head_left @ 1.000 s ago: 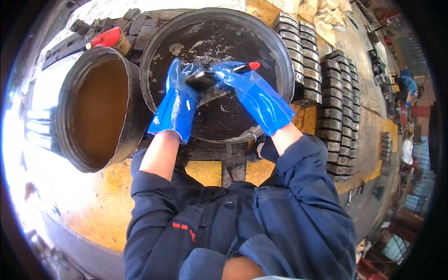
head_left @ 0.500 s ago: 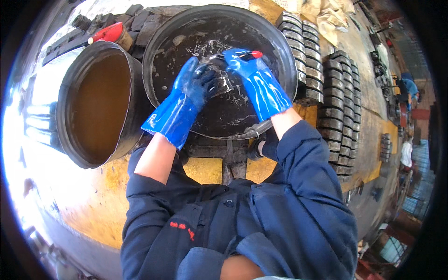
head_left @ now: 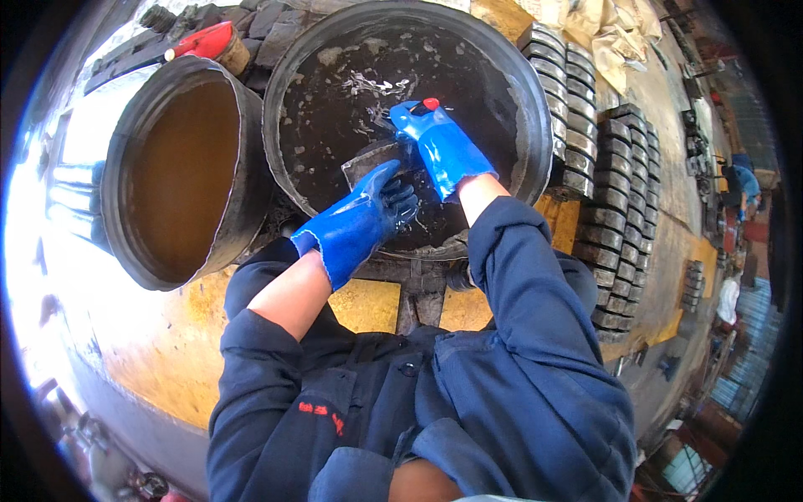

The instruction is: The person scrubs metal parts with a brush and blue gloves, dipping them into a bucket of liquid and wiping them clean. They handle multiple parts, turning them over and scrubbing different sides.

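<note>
Both my hands wear long blue rubber gloves over a wide round tub (head_left: 535, 151) of dark liquid with pale foam. My left hand (head_left: 376, 209) is curled, palm up, round the near side of a dark block-like metal part (head_left: 368, 161) just above the liquid. In my right hand (head_left: 431, 138) is a tool with a red handle end (head_left: 431, 104), which sticks out past the thumb. Its working end is hidden beneath the glove, close against the metal part.
Left of the tub stands a second drum (head_left: 251, 167) of brown liquid. A red-handled item (head_left: 201, 40) lies behind it by dark blocks. Stacked dark metal parts (head_left: 619, 209) stand in rows at right, pale cloth (head_left: 606, 38) beyond. Another person (head_left: 743, 186) is at far right.
My left hand has come lower and right, turning the metal part to show a flat face. My right hand has shifted slightly left and down with the red-ended tool.
</note>
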The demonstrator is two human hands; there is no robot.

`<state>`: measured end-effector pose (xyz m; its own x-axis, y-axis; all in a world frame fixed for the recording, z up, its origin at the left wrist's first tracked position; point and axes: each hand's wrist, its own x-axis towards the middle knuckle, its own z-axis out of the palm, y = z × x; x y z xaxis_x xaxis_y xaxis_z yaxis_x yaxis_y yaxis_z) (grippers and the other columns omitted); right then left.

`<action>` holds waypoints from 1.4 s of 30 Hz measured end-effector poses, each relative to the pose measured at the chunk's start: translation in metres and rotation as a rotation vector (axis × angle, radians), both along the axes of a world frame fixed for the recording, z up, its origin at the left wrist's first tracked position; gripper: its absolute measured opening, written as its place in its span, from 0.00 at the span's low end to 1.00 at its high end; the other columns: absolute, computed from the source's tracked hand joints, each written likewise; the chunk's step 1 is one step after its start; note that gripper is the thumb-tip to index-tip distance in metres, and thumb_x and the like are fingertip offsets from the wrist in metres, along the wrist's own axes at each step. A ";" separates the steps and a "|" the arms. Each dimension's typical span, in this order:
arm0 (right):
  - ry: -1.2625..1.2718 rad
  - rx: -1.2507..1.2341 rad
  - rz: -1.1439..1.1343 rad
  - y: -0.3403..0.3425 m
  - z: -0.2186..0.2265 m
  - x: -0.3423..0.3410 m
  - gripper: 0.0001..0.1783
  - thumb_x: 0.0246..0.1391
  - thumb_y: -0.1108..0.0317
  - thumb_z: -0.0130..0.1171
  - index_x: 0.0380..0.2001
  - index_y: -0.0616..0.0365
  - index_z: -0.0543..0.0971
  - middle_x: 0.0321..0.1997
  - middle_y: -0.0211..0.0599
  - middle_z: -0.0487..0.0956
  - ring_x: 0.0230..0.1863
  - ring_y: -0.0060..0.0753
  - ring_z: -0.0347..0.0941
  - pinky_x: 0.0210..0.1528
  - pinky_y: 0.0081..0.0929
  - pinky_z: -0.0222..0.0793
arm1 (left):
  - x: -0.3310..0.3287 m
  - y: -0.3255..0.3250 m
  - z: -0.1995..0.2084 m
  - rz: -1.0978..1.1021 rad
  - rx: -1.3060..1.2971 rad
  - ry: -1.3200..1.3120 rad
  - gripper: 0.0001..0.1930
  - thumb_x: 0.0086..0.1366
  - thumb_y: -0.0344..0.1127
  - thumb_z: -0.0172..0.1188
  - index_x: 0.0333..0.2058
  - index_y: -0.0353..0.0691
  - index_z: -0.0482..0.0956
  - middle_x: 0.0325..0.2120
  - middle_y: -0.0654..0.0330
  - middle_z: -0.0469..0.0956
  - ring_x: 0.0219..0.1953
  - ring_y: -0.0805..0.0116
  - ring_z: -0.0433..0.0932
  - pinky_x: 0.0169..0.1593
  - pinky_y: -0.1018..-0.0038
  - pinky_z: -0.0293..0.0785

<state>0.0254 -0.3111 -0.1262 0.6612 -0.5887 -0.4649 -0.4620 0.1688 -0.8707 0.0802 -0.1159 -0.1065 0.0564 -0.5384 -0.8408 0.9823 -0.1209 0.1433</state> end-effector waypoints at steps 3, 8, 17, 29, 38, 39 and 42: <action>0.001 0.053 -0.025 0.005 0.003 -0.014 0.21 0.64 0.54 0.62 0.47 0.62 0.83 0.42 0.36 0.85 0.41 0.29 0.75 0.48 0.33 0.71 | -0.004 0.017 0.011 -0.023 -0.379 -0.260 0.23 0.74 0.36 0.63 0.65 0.42 0.73 0.55 0.47 0.78 0.57 0.52 0.79 0.61 0.53 0.78; -0.165 0.136 -0.321 0.073 0.075 -0.041 0.22 0.61 0.52 0.64 0.46 0.62 0.83 0.39 0.37 0.86 0.39 0.30 0.76 0.46 0.37 0.72 | 0.015 0.031 0.030 -0.375 -0.458 -1.148 0.23 0.79 0.28 0.50 0.69 0.32 0.66 0.67 0.43 0.72 0.66 0.54 0.75 0.70 0.59 0.72; -0.266 0.298 -0.357 0.089 0.118 -0.076 0.16 0.66 0.57 0.64 0.48 0.57 0.83 0.40 0.35 0.85 0.43 0.33 0.81 0.52 0.30 0.75 | 0.028 0.021 0.051 -0.524 -0.328 -1.812 0.17 0.75 0.27 0.49 0.57 0.33 0.81 0.51 0.45 0.85 0.54 0.54 0.84 0.58 0.64 0.78; -0.126 0.008 -0.003 0.000 0.104 -0.075 0.28 0.70 0.47 0.55 0.61 0.58 0.78 0.59 0.45 0.81 0.59 0.39 0.76 0.63 0.34 0.71 | 0.025 -0.006 0.065 -0.744 -0.329 -0.887 0.19 0.69 0.44 0.67 0.47 0.33 0.87 0.31 0.62 0.85 0.33 0.75 0.81 0.40 0.74 0.76; -0.028 0.079 -0.004 -0.018 0.026 -0.045 0.22 0.65 0.52 0.62 0.51 0.59 0.84 0.47 0.42 0.86 0.45 0.34 0.80 0.53 0.32 0.73 | 0.022 -0.012 0.061 -0.623 -0.350 -0.843 0.18 0.66 0.43 0.70 0.47 0.34 0.86 0.31 0.65 0.84 0.32 0.76 0.78 0.38 0.75 0.74; -0.006 0.088 -0.013 -0.018 0.017 -0.041 0.22 0.65 0.52 0.63 0.50 0.59 0.85 0.45 0.42 0.86 0.43 0.34 0.81 0.52 0.32 0.74 | 0.024 -0.012 0.058 -0.649 -0.329 -0.841 0.19 0.65 0.44 0.70 0.47 0.35 0.86 0.31 0.65 0.83 0.31 0.76 0.78 0.37 0.75 0.74; -0.010 0.107 -0.064 -0.013 -0.009 -0.048 0.20 0.64 0.54 0.63 0.48 0.59 0.86 0.43 0.41 0.87 0.41 0.32 0.81 0.50 0.31 0.74 | 0.018 -0.019 0.086 -0.701 -0.272 -0.809 0.20 0.63 0.45 0.72 0.46 0.36 0.86 0.30 0.65 0.82 0.30 0.77 0.76 0.35 0.76 0.73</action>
